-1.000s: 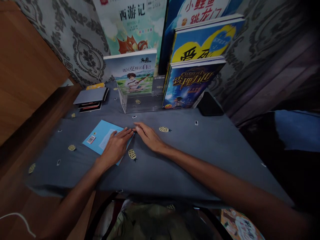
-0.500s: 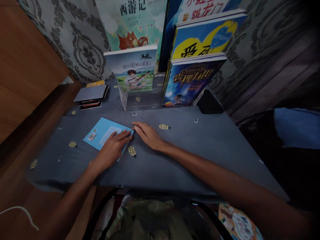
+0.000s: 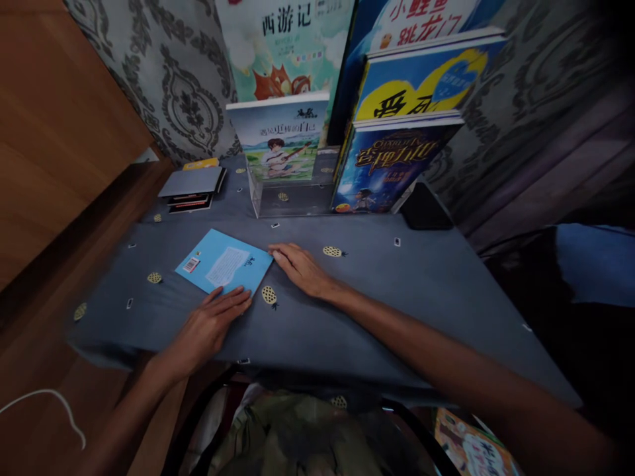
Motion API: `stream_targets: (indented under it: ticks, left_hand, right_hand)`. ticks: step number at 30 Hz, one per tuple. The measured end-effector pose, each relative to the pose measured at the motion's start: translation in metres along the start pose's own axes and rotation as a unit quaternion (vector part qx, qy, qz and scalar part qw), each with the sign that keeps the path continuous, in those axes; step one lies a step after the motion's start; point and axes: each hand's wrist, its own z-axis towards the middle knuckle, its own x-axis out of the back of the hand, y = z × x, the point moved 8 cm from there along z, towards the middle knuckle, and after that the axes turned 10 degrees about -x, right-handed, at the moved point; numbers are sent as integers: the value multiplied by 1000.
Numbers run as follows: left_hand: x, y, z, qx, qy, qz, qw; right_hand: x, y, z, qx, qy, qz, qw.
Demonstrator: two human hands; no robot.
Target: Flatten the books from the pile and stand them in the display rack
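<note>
Blue booklet (image 3: 224, 262) lies flat; left hand (image 3: 211, 324) and right hand (image 3: 302, 268) released at its edges.

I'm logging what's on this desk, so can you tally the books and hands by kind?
Books standing upright at the back: 5, among them the guitar-cover book and the dark blue book
Light blue booklet lying flat: 1
Flat stack of books at the back left: 1 stack, number inside unclear
Hands: 2, left hand and right hand
Total: 9
</note>
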Motion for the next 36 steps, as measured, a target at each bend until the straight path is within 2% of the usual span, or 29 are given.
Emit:
stream_targets:
  ticks: [4,9,15,19,24,30,33,36]
  left_hand:
    - [5,4,-4,-13,15,-7,1000]
    - [2,4,-2,-5,-11,9,1000]
    - [-4,-26,-12,75,-41,130,988]
    - [-6,-36,-21,61,-50,150,985]
    - [-2,-19,-37,2,-67,139,988]
    - [-3,0,-58,13,-87,132,987]
    - [-2,5,-64,4,-72,143,987]
    - [0,8,-66,-5,-72,144,987]
  right_hand:
    - [-7,-3,0,29,-19,-32,999]
    - [-13,-7,-3,59,-28,-65,996]
    - [-17,-17,-14,83,-34,-125,988]
    - [-20,-31,-29,91,-41,-142,985]
    - [-24,-54,-64,117,-61,-157,979]
    - [-30,-80,-117,157,-96,-157,970]
    - [-27,-84,-124,149,-113,-121,975]
    - [-22,-81,-120,127,-133,-59,981]
